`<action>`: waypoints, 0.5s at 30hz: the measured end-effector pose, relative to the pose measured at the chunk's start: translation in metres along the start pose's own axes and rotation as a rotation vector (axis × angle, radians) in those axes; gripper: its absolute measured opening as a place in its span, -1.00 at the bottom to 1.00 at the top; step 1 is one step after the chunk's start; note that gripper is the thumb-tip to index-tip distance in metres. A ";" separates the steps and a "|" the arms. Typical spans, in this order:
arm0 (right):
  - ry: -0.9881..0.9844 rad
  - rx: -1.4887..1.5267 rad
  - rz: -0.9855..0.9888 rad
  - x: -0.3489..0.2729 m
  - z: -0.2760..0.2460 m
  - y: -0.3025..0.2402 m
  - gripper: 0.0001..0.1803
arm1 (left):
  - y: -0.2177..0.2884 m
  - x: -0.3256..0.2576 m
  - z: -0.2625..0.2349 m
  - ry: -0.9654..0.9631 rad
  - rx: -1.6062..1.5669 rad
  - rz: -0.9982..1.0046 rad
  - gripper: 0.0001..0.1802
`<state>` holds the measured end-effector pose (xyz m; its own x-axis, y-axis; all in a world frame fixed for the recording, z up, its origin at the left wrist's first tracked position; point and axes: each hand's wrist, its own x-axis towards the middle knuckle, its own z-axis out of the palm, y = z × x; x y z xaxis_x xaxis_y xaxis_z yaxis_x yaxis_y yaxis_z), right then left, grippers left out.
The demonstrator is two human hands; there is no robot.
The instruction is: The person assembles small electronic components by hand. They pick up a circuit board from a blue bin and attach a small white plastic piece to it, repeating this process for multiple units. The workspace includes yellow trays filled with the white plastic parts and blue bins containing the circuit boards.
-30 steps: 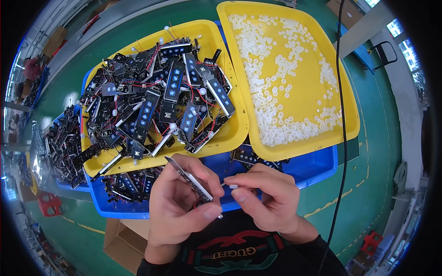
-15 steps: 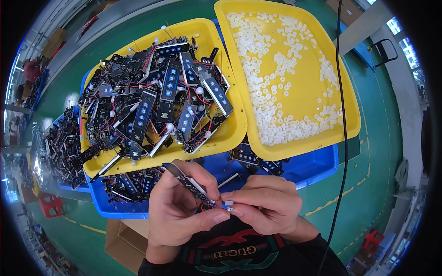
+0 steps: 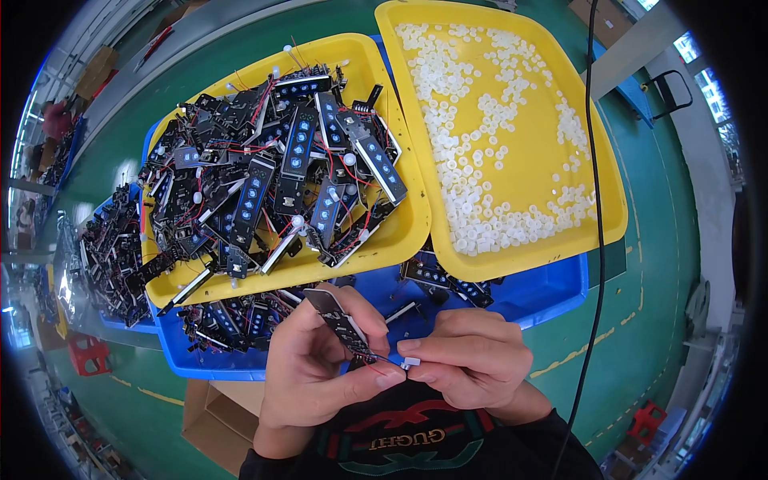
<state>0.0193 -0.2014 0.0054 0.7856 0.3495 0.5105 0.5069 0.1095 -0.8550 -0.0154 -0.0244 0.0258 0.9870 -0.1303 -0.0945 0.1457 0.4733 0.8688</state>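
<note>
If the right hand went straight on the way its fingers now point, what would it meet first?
Probably the left hand, which holds a dark circuit board; their depth is unclear.

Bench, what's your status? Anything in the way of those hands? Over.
Left fingers holding board. Right fingers pinching small white piece near board's lower end. Cable hangs to the right, clear of fingers.

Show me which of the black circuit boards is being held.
The black circuit board in the left hand, its lower end slanting toward the right hand. The other boards lie heaped in the left yellow tray and the blue trays.
</note>
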 end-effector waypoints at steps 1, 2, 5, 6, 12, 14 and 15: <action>0.003 -0.004 -0.009 0.000 0.000 0.000 -0.70 | 0.000 0.000 0.000 0.000 0.000 -0.002 -0.57; -0.002 -0.030 -0.020 0.000 0.001 0.000 -0.70 | 0.000 0.000 0.000 0.000 -0.001 -0.004 -0.58; -0.017 -0.091 -0.048 0.001 0.001 -0.001 -0.68 | 0.002 -0.001 -0.001 -0.004 0.004 -0.006 -0.58; -0.019 -0.102 -0.055 0.000 0.002 -0.001 -0.68 | 0.002 -0.001 -0.001 -0.006 0.007 -0.007 -0.58; -0.017 -0.200 -0.126 -0.002 0.005 0.001 -0.63 | 0.001 -0.001 -0.003 0.009 0.044 0.000 -0.57; -0.014 -0.243 -0.161 -0.002 0.005 0.002 -0.61 | 0.002 -0.002 -0.002 0.014 0.036 -0.005 -0.57; -0.008 -0.251 -0.173 -0.003 0.007 0.003 -0.59 | 0.003 -0.002 -0.003 0.016 0.032 -0.008 -0.57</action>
<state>0.0161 -0.1960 0.0011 0.6774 0.3532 0.6453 0.7059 -0.0650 -0.7053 -0.0167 -0.0205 0.0274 0.9867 -0.1200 -0.1092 0.1518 0.4444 0.8829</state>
